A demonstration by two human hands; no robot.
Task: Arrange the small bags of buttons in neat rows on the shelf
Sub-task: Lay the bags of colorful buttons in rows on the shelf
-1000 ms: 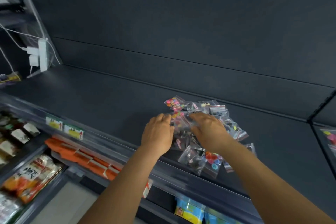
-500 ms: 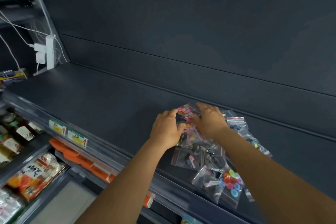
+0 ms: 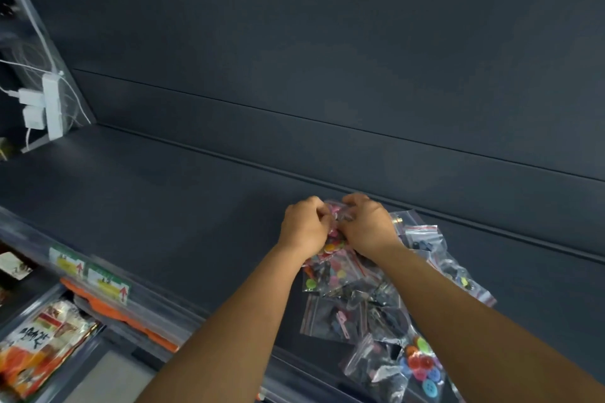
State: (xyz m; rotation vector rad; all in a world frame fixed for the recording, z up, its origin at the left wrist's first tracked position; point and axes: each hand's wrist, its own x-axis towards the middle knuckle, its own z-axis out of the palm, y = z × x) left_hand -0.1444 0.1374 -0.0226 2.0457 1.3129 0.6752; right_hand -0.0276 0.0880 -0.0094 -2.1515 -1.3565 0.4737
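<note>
Clear plastic crinkles between both hands: the left hand [image 3: 304,229] and right hand [image 3: 368,227] each curl fingers round one small bag of coloured buttons [image 3: 337,213] at the far edge of the heap of bags [image 3: 360,298] on the dark shelf [image 3: 163,206]. Lifting it could drag overlapping bags along, and those by the front lip could slide off. Half a second earlier the fingers were flatter on the heap.

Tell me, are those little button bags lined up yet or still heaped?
Heaped: the bags overlap at odd angles on the shelf.
</note>
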